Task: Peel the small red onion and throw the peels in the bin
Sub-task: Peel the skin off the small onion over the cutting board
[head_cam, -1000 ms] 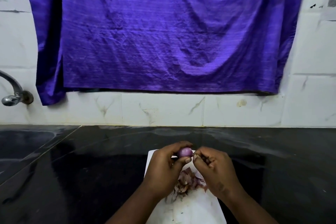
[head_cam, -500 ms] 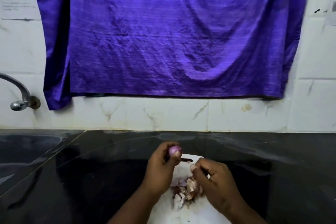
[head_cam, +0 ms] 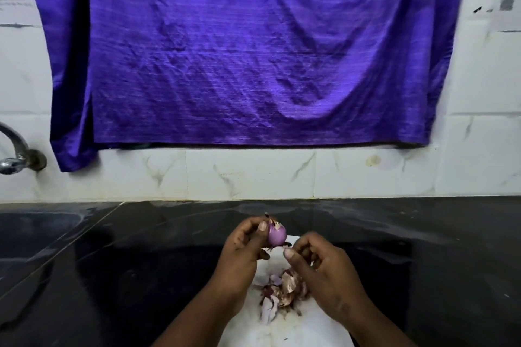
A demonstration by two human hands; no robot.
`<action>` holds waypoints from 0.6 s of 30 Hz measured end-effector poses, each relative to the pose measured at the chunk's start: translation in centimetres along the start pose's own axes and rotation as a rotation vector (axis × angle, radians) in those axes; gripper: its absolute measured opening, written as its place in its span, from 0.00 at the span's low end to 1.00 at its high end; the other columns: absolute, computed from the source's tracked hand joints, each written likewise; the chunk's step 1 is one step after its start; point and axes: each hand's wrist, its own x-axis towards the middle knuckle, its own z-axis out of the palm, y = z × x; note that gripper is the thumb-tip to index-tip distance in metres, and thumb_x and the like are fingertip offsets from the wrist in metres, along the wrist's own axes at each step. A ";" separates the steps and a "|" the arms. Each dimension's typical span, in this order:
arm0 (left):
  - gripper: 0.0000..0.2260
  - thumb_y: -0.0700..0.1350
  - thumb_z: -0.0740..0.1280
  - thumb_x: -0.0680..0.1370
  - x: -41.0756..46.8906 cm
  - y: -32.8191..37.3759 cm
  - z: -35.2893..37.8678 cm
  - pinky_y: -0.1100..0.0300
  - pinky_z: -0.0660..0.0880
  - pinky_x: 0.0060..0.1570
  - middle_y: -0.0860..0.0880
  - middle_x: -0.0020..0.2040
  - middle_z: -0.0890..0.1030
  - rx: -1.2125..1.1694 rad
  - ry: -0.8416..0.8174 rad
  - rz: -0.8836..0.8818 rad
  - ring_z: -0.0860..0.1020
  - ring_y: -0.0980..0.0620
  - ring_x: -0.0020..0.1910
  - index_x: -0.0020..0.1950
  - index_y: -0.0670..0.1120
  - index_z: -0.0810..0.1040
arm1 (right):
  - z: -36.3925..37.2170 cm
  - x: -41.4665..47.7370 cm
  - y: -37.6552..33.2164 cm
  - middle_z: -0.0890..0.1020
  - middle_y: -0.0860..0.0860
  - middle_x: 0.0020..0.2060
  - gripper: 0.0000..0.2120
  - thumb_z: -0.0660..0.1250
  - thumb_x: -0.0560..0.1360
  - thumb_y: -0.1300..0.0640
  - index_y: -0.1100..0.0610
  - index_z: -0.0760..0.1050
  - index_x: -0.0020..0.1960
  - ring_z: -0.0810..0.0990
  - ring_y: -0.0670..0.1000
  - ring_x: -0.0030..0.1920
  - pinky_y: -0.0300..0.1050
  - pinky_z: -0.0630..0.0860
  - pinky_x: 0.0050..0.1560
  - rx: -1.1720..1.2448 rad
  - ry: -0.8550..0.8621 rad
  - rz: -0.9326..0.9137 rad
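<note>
Far to the left of the grip, a tap [head_cam: 12,158] sticks out of the wall over a dark sink [head_cam: 39,231]. Closer in, the black counter [head_cam: 127,276] runs under both arms. Up behind the grip, a big purple cloth [head_cam: 248,48] hangs on the white wall [head_cam: 253,175].

The left hand [head_cam: 242,251] holds the onion [head_cam: 276,234] up off the counter. The thumb presses on the onion's left side near the top, and the fingers curl round behind it, so the onion is clamped tight. The hand seems to lift it so the person can see which bits of skin are left. Most of the onion looks smooth and pale purple. A dry scrap sits on top and a small dark bit hangs at the bottom.

Below the grip, between the two wrists, a pile of peels [head_cam: 284,290] lies on a white sheet [head_cam: 282,332]. The peeling is likely done over the sheet so the peels drop in one spot and are easy to scoop up.

Just right of the onion and a little lower is the right hand [head_cam: 324,270]. Its fingers are curled, and the thumb and first finger sit close together near the onion's bottom end. They may be pinching a shred of skin, but it is too small to tell.

No bin shows, so the peels are not thrown away yet.
</note>
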 end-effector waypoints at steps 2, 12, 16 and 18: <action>0.12 0.48 0.68 0.80 -0.2 0.0 0.2 0.53 0.80 0.49 0.40 0.54 0.86 -0.058 -0.045 -0.011 0.83 0.48 0.47 0.57 0.42 0.82 | 0.2 0.2 -0.5 0.85 0.52 0.37 0.15 0.74 0.71 0.37 0.47 0.77 0.46 0.83 0.45 0.35 0.45 0.78 0.39 0.244 -0.009 0.079; 0.05 0.39 0.71 0.79 -0.4 0.5 0.2 0.45 0.85 0.53 0.41 0.53 0.87 -0.047 -0.070 0.047 0.86 0.40 0.54 0.53 0.39 0.82 | 1.0 0.7 -0.2 0.85 0.60 0.47 0.18 0.78 0.66 0.44 0.51 0.80 0.50 0.86 0.59 0.45 0.49 0.82 0.44 0.570 -0.005 0.146; 0.03 0.36 0.72 0.78 -0.2 0.6 -0.3 0.60 0.83 0.43 0.45 0.47 0.88 0.073 -0.014 0.121 0.86 0.50 0.46 0.49 0.40 0.86 | 0.6 0.5 -0.6 0.88 0.57 0.50 0.18 0.76 0.73 0.49 0.57 0.78 0.57 0.88 0.61 0.49 0.52 0.84 0.48 0.638 -0.050 0.188; 0.04 0.33 0.73 0.77 -0.2 0.6 -0.3 0.61 0.83 0.41 0.46 0.45 0.88 0.072 0.004 0.134 0.85 0.53 0.43 0.49 0.40 0.86 | 0.5 0.5 -0.7 0.88 0.56 0.51 0.18 0.73 0.73 0.51 0.58 0.78 0.59 0.88 0.61 0.51 0.54 0.83 0.52 0.677 -0.049 0.216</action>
